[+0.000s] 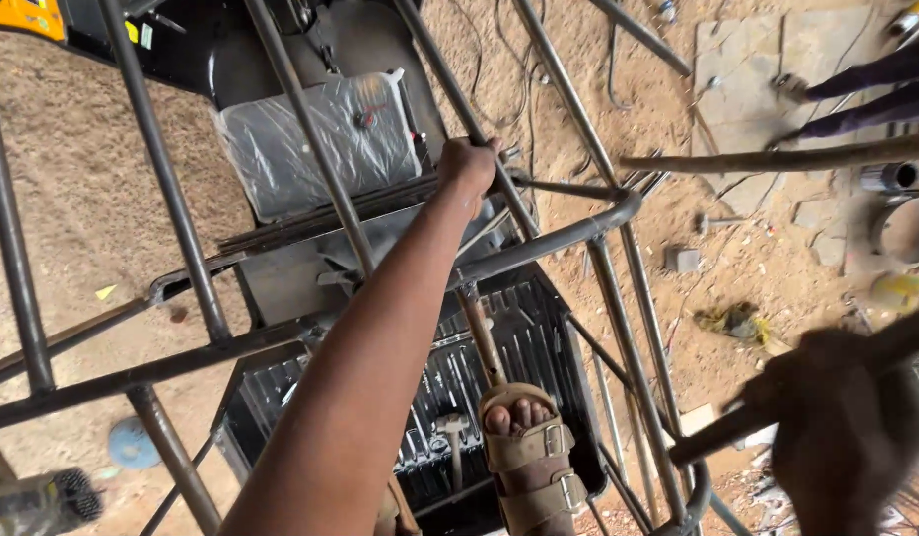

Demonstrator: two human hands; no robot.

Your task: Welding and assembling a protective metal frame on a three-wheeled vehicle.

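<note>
At ten o'clock we see a plastic-wrapped seat (320, 139) under the metal tube frame (568, 236). At centre our left hand (467, 167) closes around a slanted frame tube (499, 184). At five o'clock our blurred right hand (842, 427) grips a dark rod (717, 437).

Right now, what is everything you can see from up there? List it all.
Metal tube frame: one, grey, across the whole view.
Seat wrapped in plastic: one, grey, upper middle.
Ribbed floor panel: one, black, under the frame.
Hammer: one, grey, on the floor panel.
Yellow rag: one, on the sandy ground, right.
Blue disc: one, on the ground, lower left.
Another person's legs: two, dark trousers, top right.
Sandalled foot: one, tan sandal, on the frame, bottom middle.
Left hand: gripping a frame tube.
Right hand: blurred, holding a rod.
</note>
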